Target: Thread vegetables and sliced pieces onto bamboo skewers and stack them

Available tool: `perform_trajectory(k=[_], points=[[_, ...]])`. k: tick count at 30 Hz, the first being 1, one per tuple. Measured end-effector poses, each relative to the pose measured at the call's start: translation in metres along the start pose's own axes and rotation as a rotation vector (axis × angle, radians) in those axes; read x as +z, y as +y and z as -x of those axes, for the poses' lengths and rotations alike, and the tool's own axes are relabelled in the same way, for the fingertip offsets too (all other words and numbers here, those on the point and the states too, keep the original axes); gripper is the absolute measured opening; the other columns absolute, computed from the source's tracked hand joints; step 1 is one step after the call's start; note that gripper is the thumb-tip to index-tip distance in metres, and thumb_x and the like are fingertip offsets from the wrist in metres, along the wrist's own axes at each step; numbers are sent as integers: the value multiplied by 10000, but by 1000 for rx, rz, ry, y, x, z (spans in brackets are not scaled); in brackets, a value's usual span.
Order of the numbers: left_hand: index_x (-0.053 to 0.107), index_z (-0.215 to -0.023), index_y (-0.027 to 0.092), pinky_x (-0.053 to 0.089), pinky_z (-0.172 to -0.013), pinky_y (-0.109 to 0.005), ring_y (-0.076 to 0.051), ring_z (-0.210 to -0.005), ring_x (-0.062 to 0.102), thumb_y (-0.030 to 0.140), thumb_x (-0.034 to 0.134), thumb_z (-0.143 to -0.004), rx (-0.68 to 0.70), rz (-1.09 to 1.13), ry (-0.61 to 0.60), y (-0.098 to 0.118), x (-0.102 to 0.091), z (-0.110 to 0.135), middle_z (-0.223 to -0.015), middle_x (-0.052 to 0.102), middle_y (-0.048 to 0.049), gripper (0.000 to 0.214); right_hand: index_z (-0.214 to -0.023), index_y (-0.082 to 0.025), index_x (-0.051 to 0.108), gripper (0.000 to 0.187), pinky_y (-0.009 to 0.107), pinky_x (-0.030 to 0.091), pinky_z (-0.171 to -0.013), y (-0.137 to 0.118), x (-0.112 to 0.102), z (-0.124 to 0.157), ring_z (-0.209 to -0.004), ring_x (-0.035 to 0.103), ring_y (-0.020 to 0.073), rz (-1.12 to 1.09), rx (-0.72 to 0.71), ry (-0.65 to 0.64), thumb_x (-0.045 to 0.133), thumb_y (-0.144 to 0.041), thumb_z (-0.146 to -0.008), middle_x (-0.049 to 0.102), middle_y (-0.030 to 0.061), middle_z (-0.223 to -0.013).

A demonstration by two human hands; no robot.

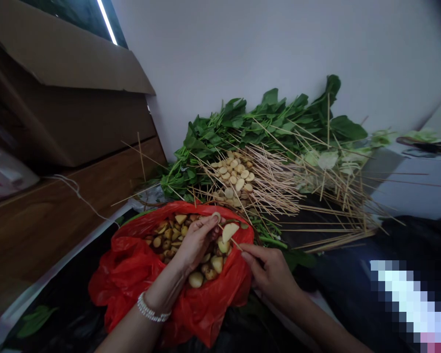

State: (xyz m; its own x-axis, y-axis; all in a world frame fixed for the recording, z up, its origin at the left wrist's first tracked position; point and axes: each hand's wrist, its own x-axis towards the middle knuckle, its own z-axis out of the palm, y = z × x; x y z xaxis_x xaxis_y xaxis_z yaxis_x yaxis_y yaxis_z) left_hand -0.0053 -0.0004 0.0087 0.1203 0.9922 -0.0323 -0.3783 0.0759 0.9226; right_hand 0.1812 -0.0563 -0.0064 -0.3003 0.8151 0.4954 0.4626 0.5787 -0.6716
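Note:
My left hand (200, 238), with a beaded bracelet at the wrist, is closed over a red plastic bag (132, 250), pinching a small round pale slice (216, 215) at its fingertips. In my right hand (266, 272) a thin wooden skewer (236, 243) is gripped between thumb and fingers. A pale potato slice (230, 232) sits at the skewer's upper part, close to my left fingertips. Inside the open bag lie many cut potato pieces (216, 264), some with skin on. My left hand hides part of them.
Behind the bag lie skewered slices (238, 171) with their sticks (275, 186) fanned to the right. Leafy greens (238, 117) rest against the wall. More skewers (353, 215) with pale leaves (327, 161) are at right. A cardboard box (84, 117) stands on a wooden surface (77, 206) at left.

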Motion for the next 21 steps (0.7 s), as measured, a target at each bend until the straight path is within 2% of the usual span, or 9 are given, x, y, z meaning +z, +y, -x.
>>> perform_trajectory(k=[4,7,11,13,15,19,21], points=[[762,-807,128,356,-540,-145,-57,-554,434,370,729,-763,-1,-30,9,0,1,1,-631,598,-7,248,-1158,-133,662,327,285,537,-781,6,6,4,-847,706,200,129,-97,44,434,-164,-926,740,107,-943],[760,-806,130,366,-549,-145,-59,-558,447,376,726,-764,-9,-39,14,1,2,2,-631,596,-7,253,-1198,-91,639,360,315,539,-778,6,6,5,-829,704,220,186,-123,39,419,-163,-923,736,131,-898],[757,-820,130,375,-551,-149,-63,-565,466,384,726,-762,-29,-25,4,1,1,2,-628,587,-4,262,-1012,-183,717,279,238,534,-685,-2,1,0,-744,698,164,-95,78,-40,449,-194,-935,741,44,-817],[756,-817,130,380,-544,-159,-71,-564,475,393,730,-754,-35,-28,6,0,1,2,-624,590,-6,272,-969,-197,725,257,214,524,-635,-3,-1,-1,-706,692,148,-154,144,-56,471,-210,-936,743,24,-812],[757,-805,134,388,-538,-172,-80,-560,486,407,734,-744,-25,-45,15,0,2,3,-625,603,-13,281,-1007,-178,719,258,227,523,-645,-1,0,0,-705,686,158,-41,69,-22,473,-204,-932,736,42,-804],[757,-785,154,408,-538,-187,-90,-560,516,428,737,-730,-13,-79,41,2,5,5,-641,631,-18,280,-1184,-42,649,370,279,492,-560,7,2,7,-590,624,193,457,-266,81,411,-118,-911,686,108,-706],[753,-774,158,415,-545,-181,-86,-560,524,419,743,-726,-22,-67,52,3,7,6,-640,632,-13,266,-1202,-12,632,393,285,481,-534,7,2,8,-565,608,197,532,-308,94,397,-100,-900,677,116,-690]])
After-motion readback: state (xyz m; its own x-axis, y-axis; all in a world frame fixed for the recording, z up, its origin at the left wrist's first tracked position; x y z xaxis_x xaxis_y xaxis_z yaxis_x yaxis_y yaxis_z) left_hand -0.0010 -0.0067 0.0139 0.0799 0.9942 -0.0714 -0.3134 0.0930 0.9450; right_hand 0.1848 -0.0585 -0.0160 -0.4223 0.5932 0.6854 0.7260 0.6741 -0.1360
